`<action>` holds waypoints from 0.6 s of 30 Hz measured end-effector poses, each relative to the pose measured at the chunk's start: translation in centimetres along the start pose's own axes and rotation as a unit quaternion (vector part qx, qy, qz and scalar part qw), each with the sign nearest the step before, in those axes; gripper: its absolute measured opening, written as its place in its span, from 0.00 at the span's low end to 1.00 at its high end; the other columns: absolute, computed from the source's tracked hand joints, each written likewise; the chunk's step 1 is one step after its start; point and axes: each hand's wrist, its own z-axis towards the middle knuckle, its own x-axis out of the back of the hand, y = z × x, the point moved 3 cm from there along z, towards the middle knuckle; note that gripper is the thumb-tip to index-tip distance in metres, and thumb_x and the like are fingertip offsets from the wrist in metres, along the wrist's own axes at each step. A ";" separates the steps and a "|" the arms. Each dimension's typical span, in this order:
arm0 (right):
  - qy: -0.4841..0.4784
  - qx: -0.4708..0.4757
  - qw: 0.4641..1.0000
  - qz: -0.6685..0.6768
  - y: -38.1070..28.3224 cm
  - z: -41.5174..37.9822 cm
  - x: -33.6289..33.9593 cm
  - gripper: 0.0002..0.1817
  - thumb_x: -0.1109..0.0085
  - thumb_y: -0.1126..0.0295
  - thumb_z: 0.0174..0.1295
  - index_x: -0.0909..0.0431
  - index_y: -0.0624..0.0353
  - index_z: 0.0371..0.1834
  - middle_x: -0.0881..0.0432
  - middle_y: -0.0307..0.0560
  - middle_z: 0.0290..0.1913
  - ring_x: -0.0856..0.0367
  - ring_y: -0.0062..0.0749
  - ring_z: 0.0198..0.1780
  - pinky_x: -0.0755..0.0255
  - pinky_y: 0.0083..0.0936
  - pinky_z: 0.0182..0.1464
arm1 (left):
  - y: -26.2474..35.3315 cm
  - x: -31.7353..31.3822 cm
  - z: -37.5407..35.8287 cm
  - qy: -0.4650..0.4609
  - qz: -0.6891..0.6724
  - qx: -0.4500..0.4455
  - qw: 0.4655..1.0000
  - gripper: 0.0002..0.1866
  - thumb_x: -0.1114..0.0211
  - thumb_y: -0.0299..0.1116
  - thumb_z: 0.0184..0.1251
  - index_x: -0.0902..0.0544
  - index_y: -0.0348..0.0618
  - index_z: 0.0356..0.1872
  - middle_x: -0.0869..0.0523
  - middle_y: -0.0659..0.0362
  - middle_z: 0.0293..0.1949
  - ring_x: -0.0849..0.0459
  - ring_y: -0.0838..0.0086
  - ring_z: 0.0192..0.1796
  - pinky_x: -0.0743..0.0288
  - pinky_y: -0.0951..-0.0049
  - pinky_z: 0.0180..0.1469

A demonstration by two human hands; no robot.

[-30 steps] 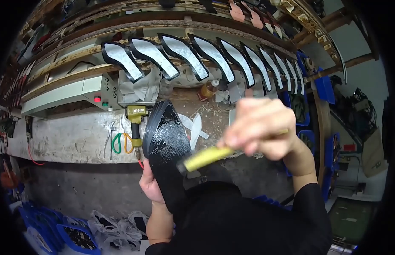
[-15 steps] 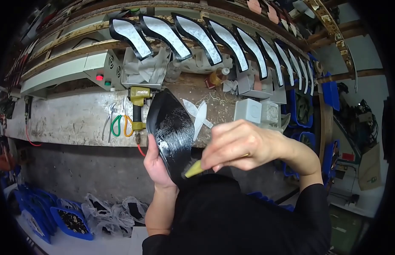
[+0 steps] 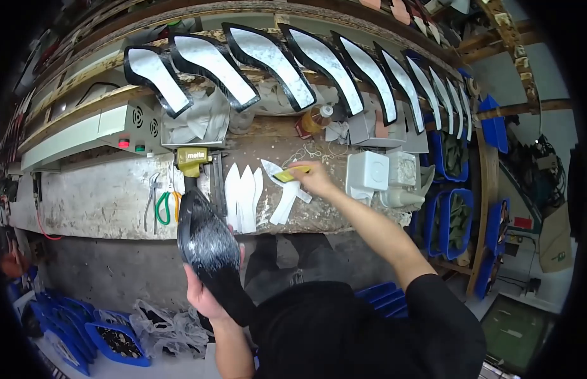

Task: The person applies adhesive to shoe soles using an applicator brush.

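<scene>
Half the black sole (image 3: 208,243) (lower end) hides behind left hand (image 3: 205,294).

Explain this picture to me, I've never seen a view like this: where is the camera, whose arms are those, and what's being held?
The camera sits on a person's head and looks down through a wide lens, so the edges bend. Both arms belong to that person, who wears a black top.

The left hand grips a black shoe sole, whose upper face shines with a whitish coating. The right hand reaches out over the workbench and holds a yellow-handled brush above white pointed insole pieces.

On the bench also lie green-handled scissors, pliers, a yellow nail gun and white boxes. A row of black-edged sole pieces leans on the shelf behind.
</scene>
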 end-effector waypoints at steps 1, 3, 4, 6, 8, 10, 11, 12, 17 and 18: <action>0.018 0.001 1.000 -0.019 0.8 0.8 -0.8 0.11 0.33 0.75 0.72 0.10 0.57 0.55 0.10 0.42 0.39 0.20 0.15 0.31 0.29 0.12 0.29 | 0.0 0.3 -0.3 0.000 0.006 -0.002 1.000 0.32 0.54 0.44 0.88 0.43 0.46 0.86 0.41 0.44 0.85 0.48 0.42 0.87 0.45 0.32 0.83; 0.037 0.002 0.999 -0.033 2.0 1.1 -1.4 0.11 0.32 0.74 0.72 0.09 0.57 0.55 0.10 0.42 0.38 0.20 0.15 0.31 0.29 0.12 0.29 | 0.3 0.8 -0.3 -0.001 0.019 -0.001 1.000 0.32 0.54 0.44 0.88 0.43 0.46 0.87 0.41 0.45 0.85 0.48 0.42 0.87 0.45 0.31 0.83; 0.024 0.004 0.999 0.031 1.3 0.3 -1.0 0.11 0.33 0.75 0.72 0.10 0.58 0.55 0.10 0.43 0.39 0.21 0.15 0.30 0.30 0.12 0.29 | 0.3 0.9 -0.3 0.002 0.013 0.005 1.000 0.32 0.53 0.45 0.88 0.43 0.47 0.86 0.41 0.46 0.85 0.47 0.43 0.87 0.45 0.31 0.83; -0.005 0.020 0.988 0.150 -3.1 -2.4 0.9 0.11 0.34 0.77 0.72 0.11 0.61 0.54 0.11 0.44 0.39 0.23 0.15 0.29 0.31 0.12 0.28 | 0.1 0.6 -0.2 -0.003 -0.002 0.010 1.000 0.32 0.53 0.46 0.87 0.42 0.48 0.86 0.39 0.47 0.85 0.46 0.44 0.87 0.44 0.30 0.82; -0.034 0.039 0.966 0.252 -9.8 -6.7 2.3 0.11 0.36 0.78 0.72 0.12 0.64 0.54 0.12 0.46 0.39 0.26 0.16 0.27 0.33 0.12 0.27 | 0.0 0.2 0.4 0.001 0.017 0.000 1.000 0.32 0.52 0.48 0.87 0.39 0.49 0.85 0.35 0.49 0.84 0.41 0.46 0.85 0.42 0.30 0.82; -0.052 0.064 0.952 0.296 -16.6 -12.2 3.2 0.11 0.37 0.78 0.72 0.13 0.66 0.54 0.13 0.47 0.39 0.27 0.16 0.26 0.34 0.11 0.27 | -0.6 -1.0 2.0 -0.005 0.046 -0.019 0.999 0.32 0.51 0.49 0.87 0.37 0.50 0.85 0.32 0.50 0.82 0.36 0.47 0.84 0.41 0.31 0.82; -0.057 0.068 0.934 0.345 -19.0 -14.3 3.3 0.11 0.37 0.79 0.72 0.13 0.66 0.54 0.13 0.45 0.38 0.28 0.15 0.26 0.36 0.10 0.26 | -1.3 -2.3 2.9 -0.035 0.035 -0.013 0.999 0.30 0.51 0.49 0.87 0.34 0.50 0.82 0.26 0.52 0.79 0.28 0.52 0.79 0.39 0.32 0.81; -0.067 0.065 0.914 0.394 -20.8 -16.6 3.2 0.11 0.37 0.79 0.72 0.13 0.66 0.55 0.14 0.44 0.37 0.28 0.14 0.26 0.38 0.08 0.26 | -1.6 -3.4 3.1 -0.058 0.028 -0.008 0.998 0.28 0.50 0.49 0.87 0.30 0.49 0.80 0.20 0.54 0.75 0.21 0.57 0.74 0.37 0.33 0.80; -0.042 0.103 0.930 0.350 -27.0 -23.8 1.3 0.11 0.38 0.78 0.72 0.14 0.65 0.54 0.15 0.42 0.33 0.27 0.15 0.25 0.38 0.10 0.25 | -3.5 -6.8 4.2 -0.114 0.091 -0.025 0.989 0.31 0.52 0.52 0.87 0.34 0.51 0.83 0.23 0.54 0.77 0.23 0.54 0.77 0.41 0.36 0.83; -0.032 0.111 0.930 0.348 -27.3 -24.0 1.0 0.11 0.38 0.78 0.72 0.14 0.65 0.54 0.15 0.42 0.33 0.27 0.15 0.25 0.38 0.10 0.25 | -4.0 -7.3 4.2 -0.124 0.088 -0.018 0.988 0.31 0.52 0.52 0.87 0.34 0.51 0.83 0.23 0.54 0.77 0.23 0.54 0.77 0.41 0.36 0.83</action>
